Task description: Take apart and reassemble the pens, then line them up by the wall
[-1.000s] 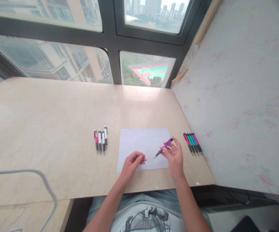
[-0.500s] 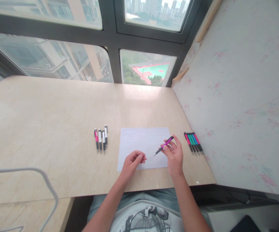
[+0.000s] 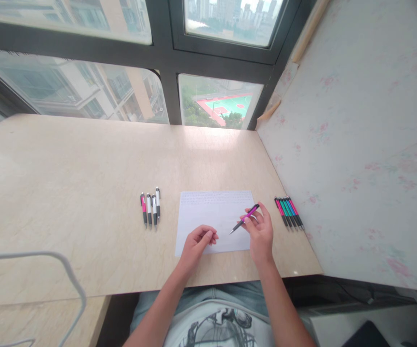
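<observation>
A purple and black pen (image 3: 245, 218) is between the thumb and fingers of my right hand (image 3: 261, 232), over the right side of a white sheet of paper (image 3: 208, 214). Its tip points down to the left. Rows of small handwriting run along the top of the sheet. My left hand (image 3: 198, 242) rests at the lower part of the paper with its fingers loosely curled and the thumb against them; I see nothing in it.
Left of the paper lie a pink pen (image 3: 143, 209) and several white pens (image 3: 154, 212). A row of pink, green and blue pens (image 3: 289, 213) lies by the papered wall (image 3: 367, 144). A grey cable (image 3: 71, 274) loops at the front left. Windows (image 3: 222, 101) stand behind the table (image 3: 85, 193).
</observation>
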Demonstrator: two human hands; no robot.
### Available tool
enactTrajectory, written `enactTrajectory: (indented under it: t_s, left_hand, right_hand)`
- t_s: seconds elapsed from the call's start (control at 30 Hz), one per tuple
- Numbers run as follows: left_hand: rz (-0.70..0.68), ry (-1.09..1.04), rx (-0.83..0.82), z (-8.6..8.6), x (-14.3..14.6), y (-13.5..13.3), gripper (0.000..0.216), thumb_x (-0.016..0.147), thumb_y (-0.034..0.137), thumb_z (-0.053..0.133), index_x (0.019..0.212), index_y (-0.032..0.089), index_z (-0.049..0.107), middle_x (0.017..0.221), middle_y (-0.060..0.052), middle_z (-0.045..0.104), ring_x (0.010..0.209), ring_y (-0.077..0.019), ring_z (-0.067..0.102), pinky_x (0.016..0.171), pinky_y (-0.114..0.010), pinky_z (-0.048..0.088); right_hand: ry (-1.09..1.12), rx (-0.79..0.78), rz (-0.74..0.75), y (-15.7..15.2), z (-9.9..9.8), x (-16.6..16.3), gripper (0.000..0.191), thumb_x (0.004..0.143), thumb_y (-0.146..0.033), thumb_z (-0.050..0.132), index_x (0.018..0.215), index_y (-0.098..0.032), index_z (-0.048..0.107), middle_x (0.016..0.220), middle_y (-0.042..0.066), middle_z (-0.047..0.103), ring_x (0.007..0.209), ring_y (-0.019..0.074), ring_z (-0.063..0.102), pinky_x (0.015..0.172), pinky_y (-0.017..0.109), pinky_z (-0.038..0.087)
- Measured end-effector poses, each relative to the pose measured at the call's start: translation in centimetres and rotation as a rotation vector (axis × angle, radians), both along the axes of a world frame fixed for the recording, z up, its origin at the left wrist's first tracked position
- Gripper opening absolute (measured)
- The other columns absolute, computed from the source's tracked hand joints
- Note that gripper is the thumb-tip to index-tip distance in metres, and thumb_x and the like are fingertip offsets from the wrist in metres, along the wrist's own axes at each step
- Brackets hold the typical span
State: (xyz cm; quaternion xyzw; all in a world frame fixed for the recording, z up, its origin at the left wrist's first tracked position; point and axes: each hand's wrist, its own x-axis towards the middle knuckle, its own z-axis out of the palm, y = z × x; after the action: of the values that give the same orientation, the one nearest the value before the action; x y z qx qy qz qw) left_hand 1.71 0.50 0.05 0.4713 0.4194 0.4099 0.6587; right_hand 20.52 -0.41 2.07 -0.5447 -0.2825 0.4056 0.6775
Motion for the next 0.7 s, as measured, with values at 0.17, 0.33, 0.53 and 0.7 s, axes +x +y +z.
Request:
enactTrajectory:
  t_s: [0.17,0.33,0.53,0.7]
  left_hand:
    - [0.007,0.000,-0.002,0.08,0.04,0.04,0.022,0.086,0.038,0.059,0.088,0.016,0.065,0.079,-0.005,0.068,0.071,-0.0166,0.058,0.069,-0.029,0.046]
    - [0.003,-0.005,-0.006,0.01,0.05,0.00,0.021,0.086,0.036,0.059,0.090,0.016,0.065,0.079,-0.005,0.068,0.072,-0.0164,0.058,0.070,-0.029,0.046]
    - [0.005,-0.008,0.001,0.00,0.04,-0.06,0.022,0.088,0.036,0.057,0.089,0.016,0.065,0.080,-0.005,0.068,0.072,-0.0162,0.058,0.070,-0.029,0.046]
    - [0.002,-0.005,-0.001,0.02,0.00,-0.01,0.022,0.087,0.036,0.058,0.089,0.016,0.065,0.081,-0.006,0.068,0.072,-0.0163,0.058,0.070,-0.029,0.046]
  right_hand:
    - [-0.003,-0.002,0.013,0.04,-0.18,0.05,0.064,0.079,-0.030,0.068,0.137,-0.032,0.041,0.111,0.005,0.059,0.084,0.0157,0.064,0.079,0.039,0.057]
    - [-0.010,-0.008,0.010,0.03,-0.25,0.01,0.066,0.079,-0.031,0.067,0.139,-0.032,0.039,0.113,0.006,0.059,0.085,0.0161,0.064,0.079,0.039,0.057]
    - [-0.008,-0.011,-0.022,-0.05,-0.37,0.23,0.063,0.079,-0.028,0.068,0.136,-0.029,0.042,0.113,0.007,0.060,0.084,0.0165,0.064,0.076,0.038,0.056]
    - [0.006,0.005,-0.023,-0.12,-0.51,0.23,0.068,0.079,-0.027,0.068,0.139,-0.031,0.037,0.111,0.006,0.059,0.084,0.0160,0.064,0.077,0.038,0.056]
